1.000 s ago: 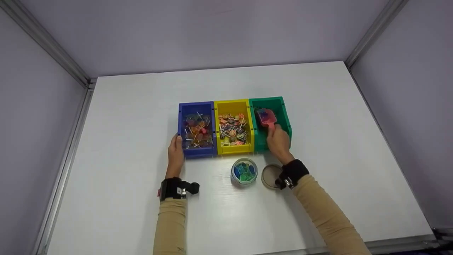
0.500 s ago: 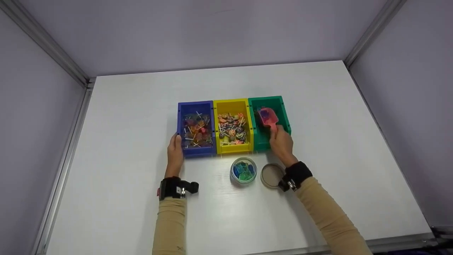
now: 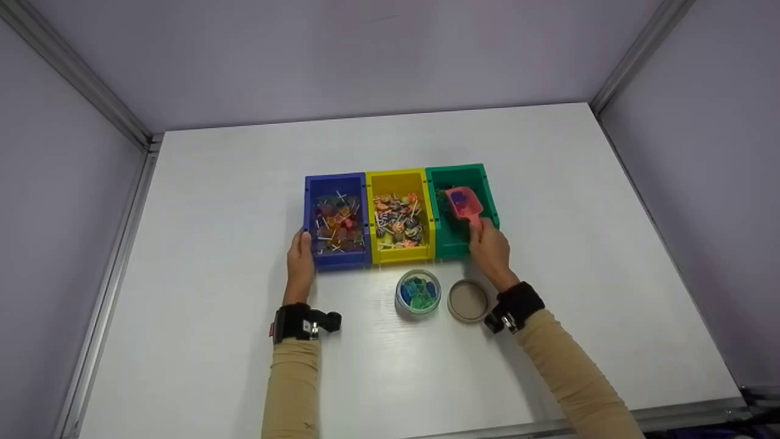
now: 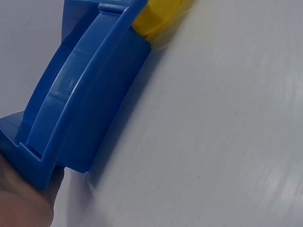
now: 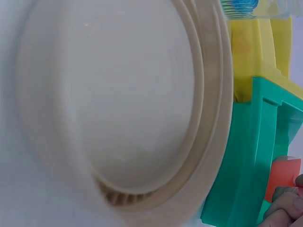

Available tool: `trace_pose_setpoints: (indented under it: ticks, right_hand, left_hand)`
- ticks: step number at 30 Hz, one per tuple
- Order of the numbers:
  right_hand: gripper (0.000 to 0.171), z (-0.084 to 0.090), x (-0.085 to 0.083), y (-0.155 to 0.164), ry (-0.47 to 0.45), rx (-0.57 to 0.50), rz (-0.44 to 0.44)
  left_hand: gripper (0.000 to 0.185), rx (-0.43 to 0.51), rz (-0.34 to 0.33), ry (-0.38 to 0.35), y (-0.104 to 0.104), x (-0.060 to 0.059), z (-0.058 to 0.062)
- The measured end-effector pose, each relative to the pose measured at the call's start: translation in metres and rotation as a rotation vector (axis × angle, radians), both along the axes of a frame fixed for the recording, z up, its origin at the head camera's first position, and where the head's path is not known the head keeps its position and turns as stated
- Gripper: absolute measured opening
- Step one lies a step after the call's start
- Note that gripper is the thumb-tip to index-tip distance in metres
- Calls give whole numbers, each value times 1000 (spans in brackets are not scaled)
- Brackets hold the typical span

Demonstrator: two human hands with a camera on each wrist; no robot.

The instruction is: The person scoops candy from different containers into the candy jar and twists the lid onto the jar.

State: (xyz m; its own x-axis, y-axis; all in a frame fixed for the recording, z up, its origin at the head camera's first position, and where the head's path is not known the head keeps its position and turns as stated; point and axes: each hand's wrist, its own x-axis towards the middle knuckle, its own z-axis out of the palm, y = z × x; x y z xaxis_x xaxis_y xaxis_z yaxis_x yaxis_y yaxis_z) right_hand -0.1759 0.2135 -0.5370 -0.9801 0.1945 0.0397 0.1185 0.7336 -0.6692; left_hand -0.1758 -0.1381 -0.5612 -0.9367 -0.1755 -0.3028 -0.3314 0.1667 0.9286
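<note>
In the head view, my right hand (image 3: pixel 490 249) pinches the handle of a pink scoop (image 3: pixel 471 207) over the green bin (image 3: pixel 454 244). Purple-blue pieces (image 3: pixel 458 197) lie in the scoop. At the left, my left hand (image 3: pixel 300 262) rests against the outer side of the blue bin (image 3: pixel 341 263), fingers extended along it. The left wrist view shows part of this hand (image 4: pixel 26 201) at the corner of the blue bin (image 4: pixel 102 94). A round jar (image 3: pixel 418 292) of blue and green pieces stands in front of the bins, beside an upturned beige lid (image 3: pixel 468 301).
Between the blue and green bins sits a yellow bin (image 3: pixel 402 257) of wrapped lollipops. The blue bin holds lollipops (image 3: pixel 339 225) too. All stand on a white table (image 3: pixel 213 244) with grey panels (image 3: pixel 365 61) behind and beside it. Up close, the lid (image 5: pixel 132 94) fills much of the right wrist view.
My right hand and the scoop have shifted slightly right and toward me within the green bin, and the lid shows more fully beside the wrist. My left hand stays against the blue bin.
</note>
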Motion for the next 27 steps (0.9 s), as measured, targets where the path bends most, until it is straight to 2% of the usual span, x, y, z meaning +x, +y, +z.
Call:
trace_pose_setpoints:
  ticks: [10,16,22,27]
  right_hand:
    - [30,7,9,7,4,-21,37]
    - [29,12,14,13,-36,-41,72]
    - [29,16,17,21,-80,-7,106]
    - [28,18,21,25,-42,14,97]
  left_hand:
    - [57,1,11,15,0,-1,-1]
    - [56,0,19,15,0,-1,-2]
    - [55,5,27,20,0,-2,-3]
    - [56,7,25,24,1,-1,-2]
